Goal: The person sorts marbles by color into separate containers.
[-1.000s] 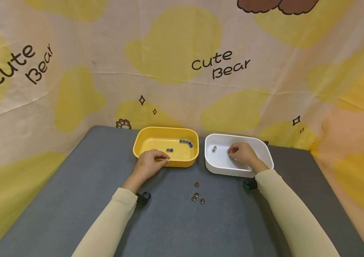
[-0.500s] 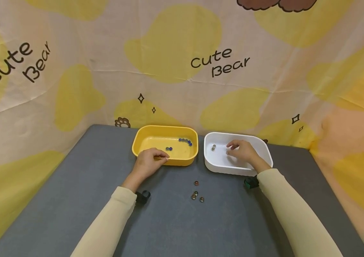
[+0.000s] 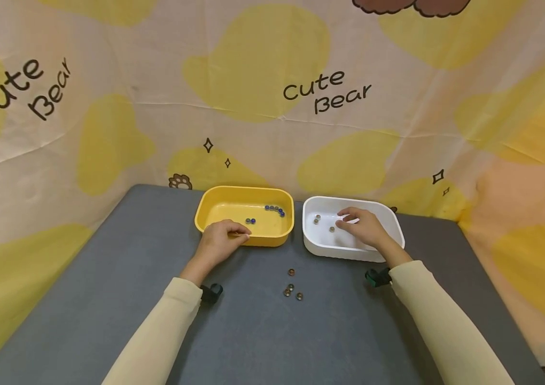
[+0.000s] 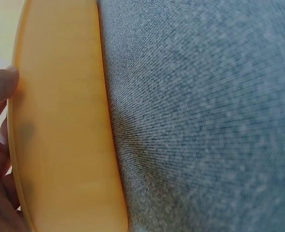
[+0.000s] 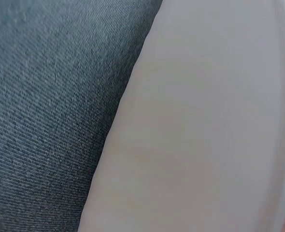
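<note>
One grey table: printed cloth, twelve o'clock.
Left hand: grips yellow plastic tray.
My right hand: parted, empty; pale glass marble, nine.

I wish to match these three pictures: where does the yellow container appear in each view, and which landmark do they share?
Head: the yellow container stands just left of centre, slightly below mid-height.
Left wrist: its outer wall makes a band on the left, running from top to bottom edge.
Right wrist: not in it; the white container is there.
Shared landmark: the grey table surface, in all three.
</note>
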`<state>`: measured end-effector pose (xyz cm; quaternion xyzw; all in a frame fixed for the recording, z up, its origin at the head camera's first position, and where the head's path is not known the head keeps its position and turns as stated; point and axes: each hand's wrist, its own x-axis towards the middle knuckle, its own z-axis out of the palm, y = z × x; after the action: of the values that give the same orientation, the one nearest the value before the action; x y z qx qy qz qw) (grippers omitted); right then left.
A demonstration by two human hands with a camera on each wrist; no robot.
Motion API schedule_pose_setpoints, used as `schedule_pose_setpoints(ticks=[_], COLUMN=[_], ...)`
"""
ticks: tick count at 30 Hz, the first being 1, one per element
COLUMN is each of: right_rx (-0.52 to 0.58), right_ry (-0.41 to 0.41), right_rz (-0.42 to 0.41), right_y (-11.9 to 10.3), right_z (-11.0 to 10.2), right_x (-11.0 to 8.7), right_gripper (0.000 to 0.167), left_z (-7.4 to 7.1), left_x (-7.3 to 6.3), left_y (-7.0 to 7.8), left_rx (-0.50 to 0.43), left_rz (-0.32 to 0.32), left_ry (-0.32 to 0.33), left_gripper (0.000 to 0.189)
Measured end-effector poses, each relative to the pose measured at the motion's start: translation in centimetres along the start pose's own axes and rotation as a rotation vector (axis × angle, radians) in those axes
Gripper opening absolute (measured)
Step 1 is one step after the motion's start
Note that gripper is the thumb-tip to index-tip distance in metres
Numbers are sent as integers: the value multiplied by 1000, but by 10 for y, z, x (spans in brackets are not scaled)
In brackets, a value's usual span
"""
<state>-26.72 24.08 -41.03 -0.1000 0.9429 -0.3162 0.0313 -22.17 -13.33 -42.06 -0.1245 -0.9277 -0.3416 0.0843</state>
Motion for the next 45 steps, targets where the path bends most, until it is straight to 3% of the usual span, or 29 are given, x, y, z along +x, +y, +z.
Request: schedule_pose_setpoints(ticks=[8,15,32,45], right_rx=[28,55,157,215], right_ry=[6,30,115,87], right_rz=[27,-17,-173,-231], right_y=[-8,-17,-50,-72], right_z=[-3,-5,1,19], right_x=[-13,-23,-51,-67], right_gripper=[53,57,40,35], left_z=[1,1,2,3], left_x=[0,2,3,3], left_y=[-1,-2,-3,-5], left_rx=[-3,0,-2,-2], left_rz=[-3,-5,-6,-8], left_ry=[-6,-4,-1,-8], left_gripper=[10,10,9,9])
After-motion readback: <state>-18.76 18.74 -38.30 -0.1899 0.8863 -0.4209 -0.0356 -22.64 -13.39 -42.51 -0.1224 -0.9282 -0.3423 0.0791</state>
